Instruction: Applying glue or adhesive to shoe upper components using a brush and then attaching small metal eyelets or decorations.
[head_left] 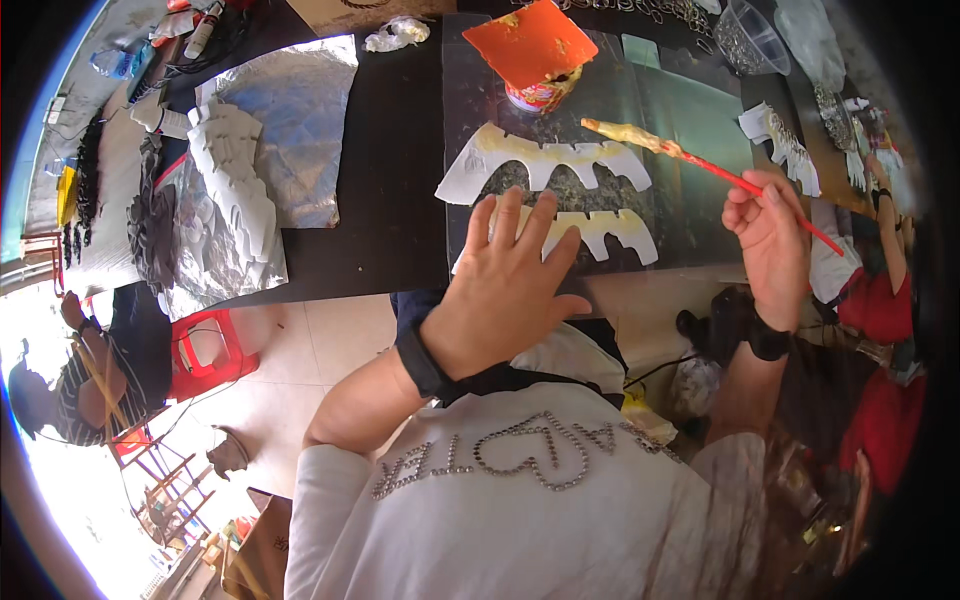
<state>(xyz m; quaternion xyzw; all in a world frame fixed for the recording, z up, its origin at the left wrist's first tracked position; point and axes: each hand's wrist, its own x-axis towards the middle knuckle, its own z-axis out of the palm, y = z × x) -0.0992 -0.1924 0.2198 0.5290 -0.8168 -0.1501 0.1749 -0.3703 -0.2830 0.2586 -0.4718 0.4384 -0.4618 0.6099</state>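
Note:
My right hand (770,235) is closed around the thin red handle of a brush (705,165). The brush's far end is thickly coated with yellowish glue and points left over the table. My left hand (510,255) lies palm down with fingers spread over a white cut-out piece (622,232), covering its left part. Beyond it lies a similar white piece (560,160) with notched edges and yellowish smears along its top. A glue can (545,95) stands at the back, with an orange square sheet (530,43) smeared with glue on top of it.
Shiny foil-like sheets (300,130) lie at left with a stack of white pieces (235,180) on them. More white pieces (780,145) are at right, near a clear tub (748,40) and metal chains. People sit at both sides. A red stool (215,352) stands on the floor.

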